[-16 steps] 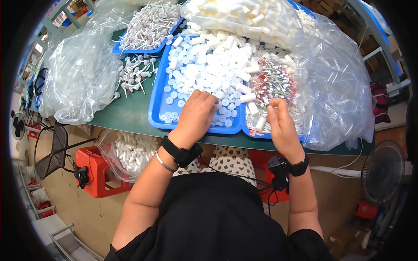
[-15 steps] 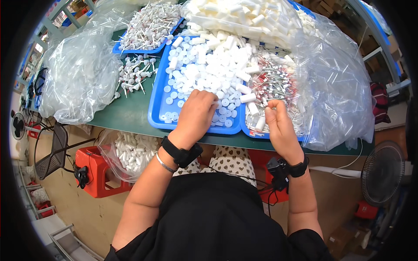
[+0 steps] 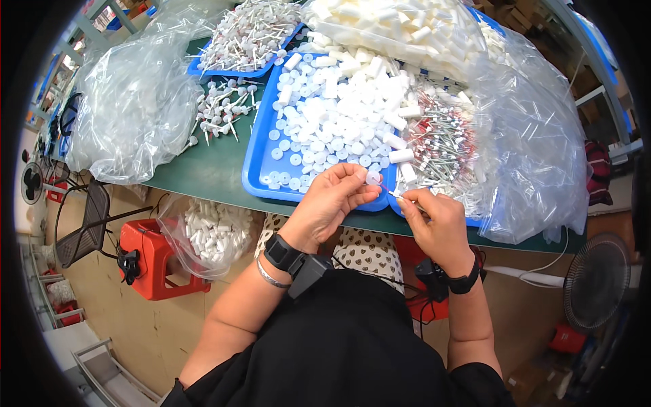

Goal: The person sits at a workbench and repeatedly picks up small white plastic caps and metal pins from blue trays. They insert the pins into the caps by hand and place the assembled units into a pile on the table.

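Just over the near edge of the blue tray (image 3: 248, 169), my two hands are close together. My left hand (image 3: 327, 202) pinches a translucent white disc (image 3: 373, 177) between thumb and fingertips. My right hand (image 3: 441, 225) is closed on a thin stick with a white end (image 3: 395, 195); its reddish tip points at the disc. Whether the tip has entered the disc's hole, I cannot tell. Loose discs (image 3: 296, 159) fill much of the tray, with white cylinders (image 3: 401, 156) among and beside them. Thin metal pins with red and white parts (image 3: 444, 139) are heaped to the right.
Stick-and-disc pieces lie loose (image 3: 227, 112) on the green table (image 3: 190, 166) and in another tray (image 3: 234, 72) behind. Clear plastic bags (image 3: 135, 115) flank the work area. A bag of white cylinders (image 3: 400, 30) lies across the back. Red stool (image 3: 146, 261) and fan (image 3: 597, 279) stand below.
My left hand has come up out of the discs, turned, and now holds one. My right hand has moved left from the pin heap with a stick. The view has shifted slightly.
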Action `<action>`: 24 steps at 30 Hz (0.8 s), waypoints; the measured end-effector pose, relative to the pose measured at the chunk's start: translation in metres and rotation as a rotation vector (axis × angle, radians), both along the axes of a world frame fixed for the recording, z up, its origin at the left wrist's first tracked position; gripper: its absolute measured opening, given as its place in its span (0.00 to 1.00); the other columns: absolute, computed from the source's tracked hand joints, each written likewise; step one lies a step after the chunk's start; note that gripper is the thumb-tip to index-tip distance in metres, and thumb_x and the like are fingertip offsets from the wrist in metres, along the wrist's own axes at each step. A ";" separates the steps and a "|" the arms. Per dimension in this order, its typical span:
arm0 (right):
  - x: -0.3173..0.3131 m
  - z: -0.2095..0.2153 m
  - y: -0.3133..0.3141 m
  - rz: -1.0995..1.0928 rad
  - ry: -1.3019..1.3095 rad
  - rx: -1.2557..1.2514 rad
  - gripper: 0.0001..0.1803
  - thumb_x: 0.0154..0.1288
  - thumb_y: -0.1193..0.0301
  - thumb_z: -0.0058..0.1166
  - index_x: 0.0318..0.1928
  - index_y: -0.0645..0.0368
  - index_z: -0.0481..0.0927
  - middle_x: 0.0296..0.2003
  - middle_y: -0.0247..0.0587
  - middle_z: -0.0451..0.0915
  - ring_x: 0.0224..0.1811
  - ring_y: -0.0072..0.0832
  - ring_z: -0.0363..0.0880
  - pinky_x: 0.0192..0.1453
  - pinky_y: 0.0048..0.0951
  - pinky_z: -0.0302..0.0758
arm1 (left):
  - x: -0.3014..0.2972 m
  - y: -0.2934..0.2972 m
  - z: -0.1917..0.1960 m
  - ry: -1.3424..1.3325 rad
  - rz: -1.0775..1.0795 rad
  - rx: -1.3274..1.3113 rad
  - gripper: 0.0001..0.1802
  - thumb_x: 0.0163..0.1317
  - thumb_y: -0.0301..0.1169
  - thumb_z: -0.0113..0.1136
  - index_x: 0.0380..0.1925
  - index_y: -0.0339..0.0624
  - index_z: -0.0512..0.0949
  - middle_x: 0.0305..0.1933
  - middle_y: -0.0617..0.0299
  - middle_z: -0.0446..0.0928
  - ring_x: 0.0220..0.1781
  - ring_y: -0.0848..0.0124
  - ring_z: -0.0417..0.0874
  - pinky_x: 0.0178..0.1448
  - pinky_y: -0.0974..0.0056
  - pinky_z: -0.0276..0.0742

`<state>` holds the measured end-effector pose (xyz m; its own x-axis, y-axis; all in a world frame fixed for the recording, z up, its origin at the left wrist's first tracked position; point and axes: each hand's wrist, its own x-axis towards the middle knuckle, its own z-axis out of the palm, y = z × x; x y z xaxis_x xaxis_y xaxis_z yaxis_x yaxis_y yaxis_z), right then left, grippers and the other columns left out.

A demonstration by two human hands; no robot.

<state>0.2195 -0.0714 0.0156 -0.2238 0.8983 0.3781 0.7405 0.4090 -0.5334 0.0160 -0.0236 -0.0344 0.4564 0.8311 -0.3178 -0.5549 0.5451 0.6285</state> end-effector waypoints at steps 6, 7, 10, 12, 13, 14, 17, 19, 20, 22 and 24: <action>0.000 0.004 -0.001 -0.012 -0.063 0.006 0.05 0.62 0.70 0.63 0.30 0.55 0.81 0.13 0.36 0.73 0.14 0.35 0.70 0.24 0.35 0.65 | 0.000 -0.004 0.007 -0.040 -0.019 -0.012 0.15 0.71 0.32 0.58 0.51 0.34 0.76 0.45 0.58 0.82 0.42 0.73 0.85 0.51 0.70 0.82; 0.000 0.005 -0.001 -0.015 -0.076 0.016 0.05 0.61 0.70 0.63 0.30 0.55 0.81 0.13 0.36 0.73 0.14 0.35 0.70 0.24 0.35 0.65 | 0.000 -0.005 0.008 -0.036 -0.022 -0.011 0.16 0.71 0.33 0.58 0.52 0.34 0.76 0.45 0.59 0.82 0.42 0.74 0.85 0.51 0.70 0.82; 0.000 0.009 -0.002 -0.014 -0.133 0.051 0.04 0.61 0.71 0.63 0.30 0.55 0.81 0.14 0.36 0.74 0.15 0.35 0.71 0.26 0.35 0.65 | -0.001 -0.005 0.006 -0.032 -0.041 -0.008 0.17 0.70 0.32 0.59 0.54 0.33 0.76 0.43 0.60 0.83 0.42 0.75 0.85 0.50 0.72 0.82; 0.000 0.011 -0.002 0.006 -0.162 0.095 0.04 0.60 0.72 0.63 0.31 0.56 0.80 0.16 0.36 0.75 0.17 0.34 0.72 0.27 0.35 0.66 | 0.000 -0.006 0.006 0.014 -0.047 0.004 0.17 0.70 0.32 0.59 0.54 0.33 0.77 0.43 0.61 0.82 0.41 0.76 0.85 0.49 0.72 0.82; -0.001 0.012 -0.001 0.023 -0.169 0.127 0.04 0.60 0.72 0.63 0.31 0.56 0.80 0.17 0.36 0.76 0.18 0.33 0.72 0.28 0.34 0.65 | 0.001 -0.006 0.007 0.037 -0.050 0.011 0.17 0.70 0.32 0.59 0.54 0.33 0.77 0.43 0.61 0.82 0.41 0.76 0.85 0.49 0.73 0.82; -0.001 0.012 0.000 0.040 -0.175 0.159 0.05 0.60 0.72 0.63 0.31 0.57 0.80 0.18 0.36 0.76 0.19 0.33 0.73 0.29 0.34 0.65 | 0.001 -0.006 0.007 0.044 -0.056 0.009 0.17 0.70 0.32 0.59 0.54 0.33 0.77 0.42 0.61 0.82 0.41 0.77 0.85 0.48 0.73 0.82; -0.002 0.010 0.000 0.055 -0.254 0.256 0.05 0.59 0.73 0.63 0.33 0.59 0.79 0.20 0.34 0.75 0.21 0.31 0.72 0.30 0.33 0.65 | 0.001 -0.007 0.007 0.024 -0.071 -0.022 0.17 0.69 0.32 0.60 0.53 0.33 0.77 0.42 0.62 0.82 0.40 0.77 0.84 0.48 0.74 0.82; -0.002 0.009 0.000 0.042 -0.299 0.320 0.06 0.58 0.74 0.64 0.34 0.59 0.79 0.19 0.33 0.72 0.21 0.30 0.71 0.30 0.33 0.64 | 0.002 -0.007 0.005 -0.043 -0.086 -0.077 0.16 0.68 0.32 0.63 0.51 0.33 0.78 0.42 0.63 0.82 0.40 0.77 0.84 0.48 0.73 0.82; -0.002 0.009 0.000 0.036 -0.322 0.353 0.07 0.57 0.75 0.64 0.35 0.60 0.79 0.19 0.33 0.71 0.21 0.29 0.71 0.30 0.33 0.64 | 0.002 -0.007 0.004 -0.062 -0.082 -0.101 0.16 0.68 0.31 0.62 0.51 0.33 0.78 0.42 0.63 0.81 0.39 0.77 0.84 0.48 0.74 0.82; -0.002 0.009 -0.001 0.058 -0.345 0.377 0.08 0.55 0.75 0.65 0.36 0.60 0.80 0.19 0.32 0.70 0.21 0.28 0.70 0.30 0.32 0.64 | 0.004 -0.008 0.001 -0.097 -0.069 -0.149 0.15 0.68 0.31 0.62 0.50 0.33 0.78 0.41 0.64 0.81 0.39 0.78 0.84 0.47 0.75 0.83; -0.003 0.008 -0.002 0.068 -0.355 0.402 0.10 0.54 0.76 0.66 0.37 0.60 0.80 0.19 0.32 0.70 0.21 0.28 0.70 0.30 0.32 0.64 | 0.006 -0.009 -0.002 -0.146 -0.060 -0.166 0.14 0.69 0.31 0.61 0.50 0.33 0.78 0.40 0.64 0.81 0.39 0.78 0.83 0.47 0.76 0.83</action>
<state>0.2170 -0.0734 0.0239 -0.4534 0.6771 0.5796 0.8112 0.5829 -0.0465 0.0225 -0.0327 -0.0369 0.5550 0.7427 -0.3747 -0.5967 0.6693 0.4427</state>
